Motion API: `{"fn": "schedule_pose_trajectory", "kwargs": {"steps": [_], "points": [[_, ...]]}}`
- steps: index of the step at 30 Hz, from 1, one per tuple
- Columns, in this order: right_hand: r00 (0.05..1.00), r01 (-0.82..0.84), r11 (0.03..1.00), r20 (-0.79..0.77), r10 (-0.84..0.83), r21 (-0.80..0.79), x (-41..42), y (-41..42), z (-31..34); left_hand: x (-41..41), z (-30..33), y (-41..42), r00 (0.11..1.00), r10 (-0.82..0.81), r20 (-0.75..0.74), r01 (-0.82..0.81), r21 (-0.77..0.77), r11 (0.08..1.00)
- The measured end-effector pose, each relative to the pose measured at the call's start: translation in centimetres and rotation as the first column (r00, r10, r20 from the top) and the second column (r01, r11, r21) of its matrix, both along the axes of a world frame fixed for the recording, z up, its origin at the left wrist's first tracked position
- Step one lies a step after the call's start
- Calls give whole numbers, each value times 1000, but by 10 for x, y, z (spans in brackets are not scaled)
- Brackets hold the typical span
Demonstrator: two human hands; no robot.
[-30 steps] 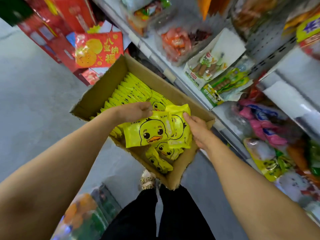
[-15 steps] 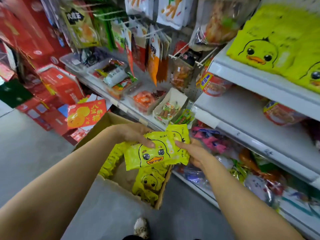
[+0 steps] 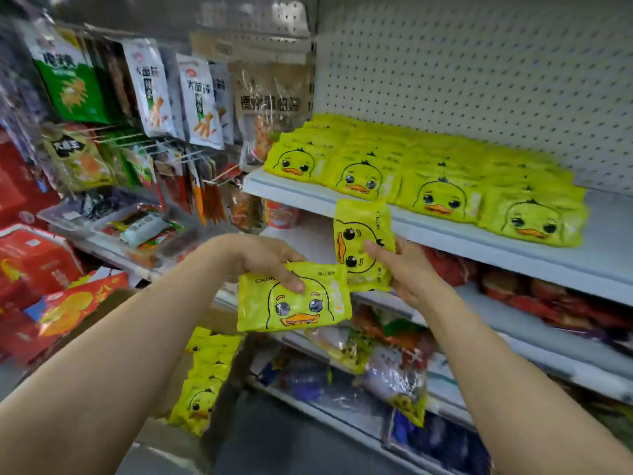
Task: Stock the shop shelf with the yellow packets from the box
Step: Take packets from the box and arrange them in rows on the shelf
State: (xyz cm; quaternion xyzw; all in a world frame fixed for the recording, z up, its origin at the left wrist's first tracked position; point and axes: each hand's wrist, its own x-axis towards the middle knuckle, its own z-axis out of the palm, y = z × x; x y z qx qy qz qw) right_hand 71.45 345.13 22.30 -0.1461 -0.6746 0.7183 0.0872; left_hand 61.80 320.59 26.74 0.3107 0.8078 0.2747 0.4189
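Two yellow packets are held below the shelf's front edge. The left hand (image 3: 270,257) pinches one packet (image 3: 294,298) flat, duck face up; the right hand (image 3: 399,269) grips the other packet (image 3: 363,245) turned on end, apparently to separate them for placing. The shelf (image 3: 445,234) carries rows of packets (image 3: 428,180), with bare room at its right end. The box (image 3: 205,378) sits below, more packets inside.

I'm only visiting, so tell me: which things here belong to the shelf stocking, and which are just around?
Job: left hand holding a yellow packet; right hand holding another; stocked row; shelf; box packets.
Around: hanging snack bags; red boxes.
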Motion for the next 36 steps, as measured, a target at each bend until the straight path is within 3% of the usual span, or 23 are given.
{"fn": "schedule_pose_trajectory", "kwargs": {"steps": [8, 20, 27, 36], "points": [[936, 304, 947, -150, -318, -109, 94, 136, 65, 61, 46, 150, 989, -113, -97, 122, 96, 988], [832, 485, 870, -260, -490, -87, 139, 297, 132, 59, 104, 356, 873, -286, -395, 327, 40, 944], [753, 583, 811, -340, -564, -54, 139, 378, 161, 45, 138, 475, 795, -463, -391, 503, -1, 864], [659, 672, 737, -395, -640, -72, 147, 472, 158, 41, 160, 589, 702, -483, -523, 525, -78, 848]]}}
